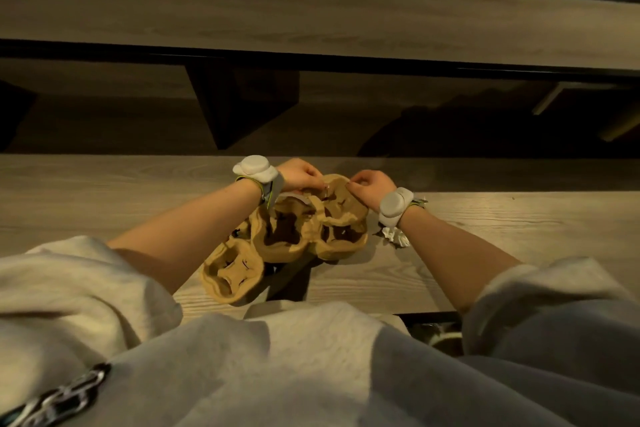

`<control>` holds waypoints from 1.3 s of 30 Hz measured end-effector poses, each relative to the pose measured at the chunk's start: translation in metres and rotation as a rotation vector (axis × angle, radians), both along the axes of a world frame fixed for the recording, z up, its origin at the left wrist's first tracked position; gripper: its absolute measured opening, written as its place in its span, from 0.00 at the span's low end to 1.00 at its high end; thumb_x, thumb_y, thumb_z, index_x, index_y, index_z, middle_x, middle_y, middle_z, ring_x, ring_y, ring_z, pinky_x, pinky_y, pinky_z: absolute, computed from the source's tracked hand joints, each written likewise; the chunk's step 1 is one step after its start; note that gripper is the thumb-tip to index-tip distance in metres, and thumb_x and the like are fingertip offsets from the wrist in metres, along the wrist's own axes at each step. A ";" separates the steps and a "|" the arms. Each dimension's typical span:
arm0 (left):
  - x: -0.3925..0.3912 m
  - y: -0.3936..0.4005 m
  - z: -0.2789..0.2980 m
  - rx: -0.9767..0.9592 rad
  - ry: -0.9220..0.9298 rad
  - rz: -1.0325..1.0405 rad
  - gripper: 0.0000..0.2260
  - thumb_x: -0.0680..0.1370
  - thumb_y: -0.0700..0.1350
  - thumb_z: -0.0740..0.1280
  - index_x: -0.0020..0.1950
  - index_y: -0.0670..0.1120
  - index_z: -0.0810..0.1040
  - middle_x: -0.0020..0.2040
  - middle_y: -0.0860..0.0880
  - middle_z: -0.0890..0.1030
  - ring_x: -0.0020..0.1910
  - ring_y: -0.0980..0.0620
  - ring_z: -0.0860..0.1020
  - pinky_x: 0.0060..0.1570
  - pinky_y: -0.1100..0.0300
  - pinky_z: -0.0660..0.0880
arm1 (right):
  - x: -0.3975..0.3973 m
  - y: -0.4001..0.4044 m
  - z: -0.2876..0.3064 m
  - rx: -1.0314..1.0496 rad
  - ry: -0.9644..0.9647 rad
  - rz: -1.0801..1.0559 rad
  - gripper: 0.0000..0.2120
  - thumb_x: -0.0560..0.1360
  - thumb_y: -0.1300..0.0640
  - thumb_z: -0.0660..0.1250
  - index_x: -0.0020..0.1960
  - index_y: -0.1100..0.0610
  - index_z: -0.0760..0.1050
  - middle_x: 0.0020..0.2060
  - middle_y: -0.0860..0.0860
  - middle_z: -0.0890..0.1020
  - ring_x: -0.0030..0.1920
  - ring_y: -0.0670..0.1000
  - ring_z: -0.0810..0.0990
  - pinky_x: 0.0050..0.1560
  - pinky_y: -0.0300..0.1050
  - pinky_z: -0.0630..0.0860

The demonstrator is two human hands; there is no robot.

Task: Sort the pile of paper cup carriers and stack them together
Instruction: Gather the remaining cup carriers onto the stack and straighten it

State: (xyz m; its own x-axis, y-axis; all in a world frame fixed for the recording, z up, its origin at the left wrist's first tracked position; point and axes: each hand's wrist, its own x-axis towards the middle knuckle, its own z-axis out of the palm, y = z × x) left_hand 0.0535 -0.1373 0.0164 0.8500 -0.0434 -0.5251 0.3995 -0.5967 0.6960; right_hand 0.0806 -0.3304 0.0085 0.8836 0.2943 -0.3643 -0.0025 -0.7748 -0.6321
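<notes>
Left hand has its fingers curled onto the far rim of the top carrier, pinching the edge; right hand pinches the same rim from the other side, the two hands nearly meeting above it. Each wrist bears a pale grey band with a rounded pod. The top carrier sits tilted on a heap of brown pulp carriers at the middle of the desk. A second carrier lies under and just left of it, and a third slants down toward the near edge, close to the person's grey sweatshirt. A crumpled white paper lies just right of the heap, beside the right wrist.

The desk's far edge runs just behind the hands, with a dark drop beyond it and a higher wooden ledge further back. Bare wood stretches wide to the left of the heap and to the right past the paper. No writing or label can be read on the carriers or bands
</notes>
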 end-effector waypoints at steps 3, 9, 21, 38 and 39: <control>-0.003 -0.012 -0.004 -0.033 -0.013 -0.024 0.06 0.76 0.51 0.68 0.50 0.51 0.80 0.45 0.53 0.81 0.48 0.54 0.78 0.50 0.59 0.74 | -0.013 -0.012 -0.008 0.006 0.028 -0.080 0.13 0.75 0.45 0.63 0.48 0.54 0.78 0.45 0.55 0.83 0.47 0.55 0.80 0.49 0.49 0.77; -0.014 -0.026 -0.011 0.023 -0.066 -0.102 0.11 0.76 0.50 0.68 0.57 0.49 0.81 0.49 0.52 0.80 0.52 0.52 0.78 0.52 0.58 0.73 | -0.035 -0.026 -0.022 -0.015 0.050 -0.143 0.16 0.75 0.42 0.61 0.37 0.53 0.73 0.34 0.53 0.78 0.38 0.54 0.76 0.39 0.45 0.70; -0.034 -0.017 -0.021 0.332 -0.209 -0.095 0.12 0.76 0.53 0.66 0.54 0.49 0.79 0.49 0.50 0.81 0.46 0.52 0.79 0.45 0.57 0.77 | -0.050 -0.021 -0.037 -0.063 0.135 -0.128 0.22 0.79 0.45 0.57 0.67 0.57 0.68 0.55 0.58 0.81 0.55 0.60 0.79 0.52 0.49 0.75; -0.076 0.083 -0.009 0.217 -0.186 0.383 0.15 0.80 0.52 0.61 0.62 0.47 0.77 0.61 0.44 0.78 0.59 0.45 0.76 0.52 0.57 0.69 | -0.045 -0.006 -0.028 0.102 0.276 -0.334 0.25 0.82 0.47 0.50 0.72 0.62 0.64 0.68 0.61 0.71 0.68 0.61 0.69 0.65 0.47 0.64; -0.082 0.093 -0.013 0.220 -0.137 0.433 0.16 0.79 0.52 0.62 0.64 0.47 0.76 0.63 0.44 0.77 0.61 0.44 0.75 0.54 0.57 0.68 | -0.043 -0.003 -0.029 0.105 0.271 -0.326 0.25 0.82 0.47 0.51 0.72 0.62 0.64 0.68 0.61 0.71 0.68 0.61 0.69 0.66 0.47 0.64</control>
State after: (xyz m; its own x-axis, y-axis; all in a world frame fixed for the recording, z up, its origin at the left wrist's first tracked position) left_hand -0.0283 -0.0439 0.0031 0.8274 0.4275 -0.3643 0.5564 -0.5352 0.6356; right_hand 0.0374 -0.3332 -0.0206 0.8131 0.0640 -0.5787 -0.4128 -0.6375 -0.6505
